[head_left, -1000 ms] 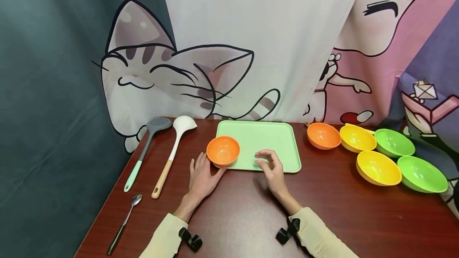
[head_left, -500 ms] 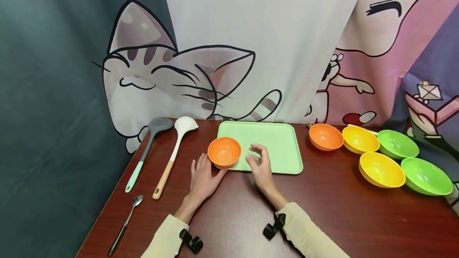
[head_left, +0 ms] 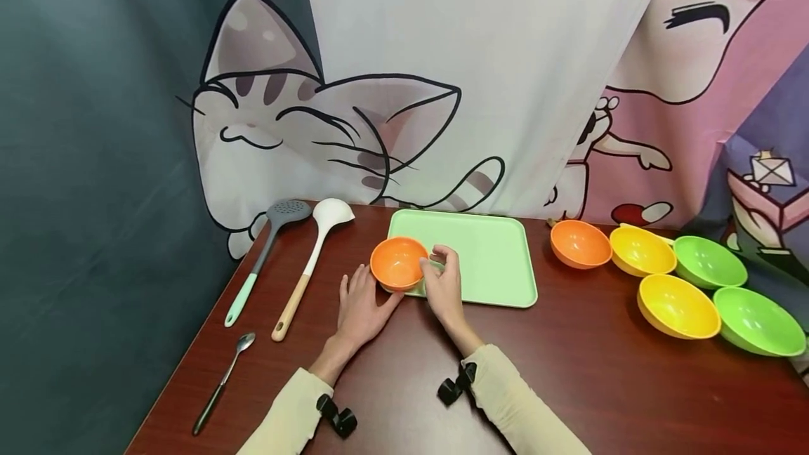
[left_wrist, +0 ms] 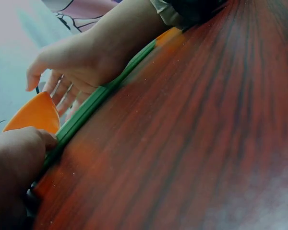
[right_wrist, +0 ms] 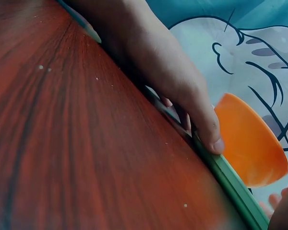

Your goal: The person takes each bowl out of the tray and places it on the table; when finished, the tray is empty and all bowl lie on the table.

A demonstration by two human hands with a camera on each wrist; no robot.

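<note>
An orange bowl (head_left: 399, 263) stands on the left front part of a light green tray (head_left: 489, 265). My left hand (head_left: 364, 304) lies at the bowl's near left side, fingers stretched forward and thumb spread toward its base. In the right wrist view the left thumb (right_wrist: 213, 143) comes down at the tray's edge, right by the bowl. At the bowl's right side is my right hand (head_left: 445, 288), fingers bent loosely and thumb near the rim. Seen from the left wrist, the right hand (left_wrist: 81, 62) has its fingers spread, with a gap to the bowl.
A grey skimmer (head_left: 262, 255), a white ladle (head_left: 314, 262) and a small spoon (head_left: 224, 381) lie at the left. On the right stand another orange bowl (head_left: 581, 244), two yellow bowls, one nearer (head_left: 678, 306), and two green bowls, one nearer (head_left: 758, 321). A printed curtain (head_left: 411, 20) hangs behind.
My right hand has moved left across the tray to the orange bowl's right side. The left hand has stayed by the bowl, and the head view has shifted slightly.
</note>
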